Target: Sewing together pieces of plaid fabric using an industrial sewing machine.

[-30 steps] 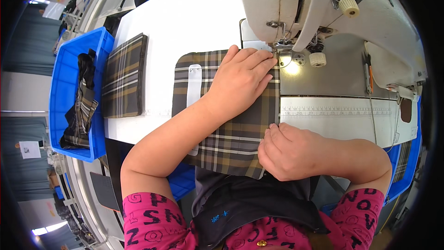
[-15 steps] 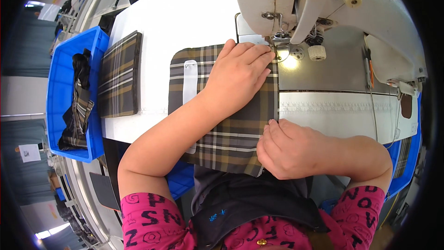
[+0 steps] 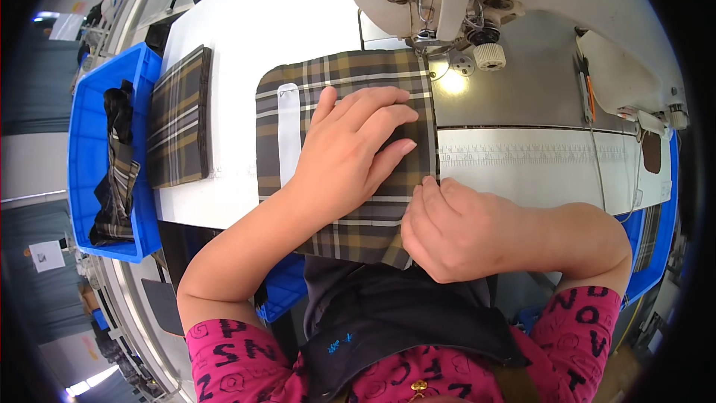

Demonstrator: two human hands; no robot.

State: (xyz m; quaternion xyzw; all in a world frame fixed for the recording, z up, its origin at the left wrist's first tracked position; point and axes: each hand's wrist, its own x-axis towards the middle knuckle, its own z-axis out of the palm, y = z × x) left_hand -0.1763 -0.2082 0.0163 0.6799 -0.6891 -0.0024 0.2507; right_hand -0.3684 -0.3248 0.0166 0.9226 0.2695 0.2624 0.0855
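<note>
A plaid fabric panel in grey, brown and white lies under the presser foot of the sewing machine at its far right corner. A white strip runs along its left part. My left hand rests flat on the panel with fingers spread, a little short of the needle area. My right hand pinches the panel's right edge nearer to me, thumb and fingers pressed together on the cloth. The needle tip itself is too small to make out.
A stack of plaid pieces lies on the white table at left, beside a blue bin holding dark plaid strips. Thread snips with an orange part lie at right, beyond a ruler scale. Another blue bin stands at lower right.
My left hand has slid back toward me from the presser foot, its fingers now further apart. My right hand keeps its pinch on the edge. The whole view has shifted slightly.
</note>
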